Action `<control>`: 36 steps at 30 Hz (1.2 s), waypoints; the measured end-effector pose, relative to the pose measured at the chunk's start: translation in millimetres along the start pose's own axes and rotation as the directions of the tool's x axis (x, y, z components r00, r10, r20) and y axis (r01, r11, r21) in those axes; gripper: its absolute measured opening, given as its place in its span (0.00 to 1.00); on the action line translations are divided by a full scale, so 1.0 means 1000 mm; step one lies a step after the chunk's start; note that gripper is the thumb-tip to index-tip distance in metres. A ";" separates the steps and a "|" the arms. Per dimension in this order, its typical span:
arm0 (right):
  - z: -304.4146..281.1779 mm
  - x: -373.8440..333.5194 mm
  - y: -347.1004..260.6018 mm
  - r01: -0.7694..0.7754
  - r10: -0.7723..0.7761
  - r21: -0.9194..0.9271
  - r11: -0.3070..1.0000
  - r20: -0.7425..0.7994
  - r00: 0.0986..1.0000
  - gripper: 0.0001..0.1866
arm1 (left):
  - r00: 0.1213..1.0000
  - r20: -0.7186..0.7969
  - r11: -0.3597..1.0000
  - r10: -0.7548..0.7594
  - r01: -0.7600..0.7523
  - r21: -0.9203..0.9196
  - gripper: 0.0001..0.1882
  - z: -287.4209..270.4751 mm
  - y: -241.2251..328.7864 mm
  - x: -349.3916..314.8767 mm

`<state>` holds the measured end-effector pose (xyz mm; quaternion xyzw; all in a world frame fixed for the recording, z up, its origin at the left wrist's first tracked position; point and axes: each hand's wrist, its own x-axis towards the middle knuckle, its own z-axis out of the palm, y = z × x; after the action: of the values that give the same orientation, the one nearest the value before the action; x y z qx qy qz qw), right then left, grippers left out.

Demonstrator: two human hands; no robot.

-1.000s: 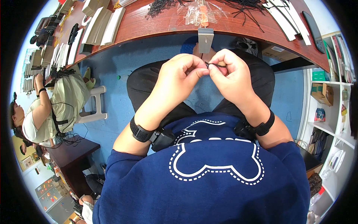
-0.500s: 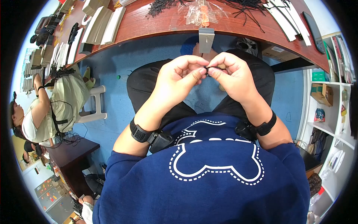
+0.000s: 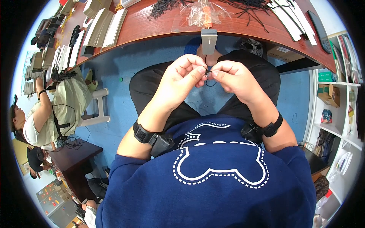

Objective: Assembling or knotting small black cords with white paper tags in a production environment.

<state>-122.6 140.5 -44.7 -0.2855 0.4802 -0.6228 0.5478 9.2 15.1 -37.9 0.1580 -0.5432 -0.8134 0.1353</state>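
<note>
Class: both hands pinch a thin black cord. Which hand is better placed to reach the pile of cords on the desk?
Probably the left hand: the black cord pile lies up-left, on its side; right hand would cross over.

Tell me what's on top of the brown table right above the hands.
On the table lie a clear plastic bag, black cords, and white strips. A metal clip hangs off its edge. The bag's contents aren't clear.

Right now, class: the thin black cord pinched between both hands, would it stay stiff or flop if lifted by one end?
The thin black cord probably flops: a loop of it sags below the left hand and right hand. It is likely very light, since fingertips alone hold it. The tangled black cords on the wooden table suggest it snags easily.
</note>
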 end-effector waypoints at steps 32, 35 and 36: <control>0.004 0.002 0.015 -0.089 0.107 0.146 0.985 -0.121 0.987 0.08 | 0.851 0.165 0.477 0.498 -0.428 0.767 0.09 0.003 0.002 -0.003; -0.002 0.006 0.012 -0.109 0.110 0.045 0.993 -0.028 0.994 0.08 | 0.907 0.119 0.553 0.404 -0.345 0.758 0.06 -0.005 0.005 -0.005; -0.005 0.003 0.011 -0.136 0.135 -0.031 0.990 -0.013 0.991 0.08 | 0.919 0.087 0.570 0.386 -0.311 0.761 0.06 -0.008 0.005 -0.005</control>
<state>-123.2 140.0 -57.2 -0.2576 0.5112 -0.5780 0.5816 17.3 8.8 -35.9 0.1256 -0.8473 -0.4580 0.2376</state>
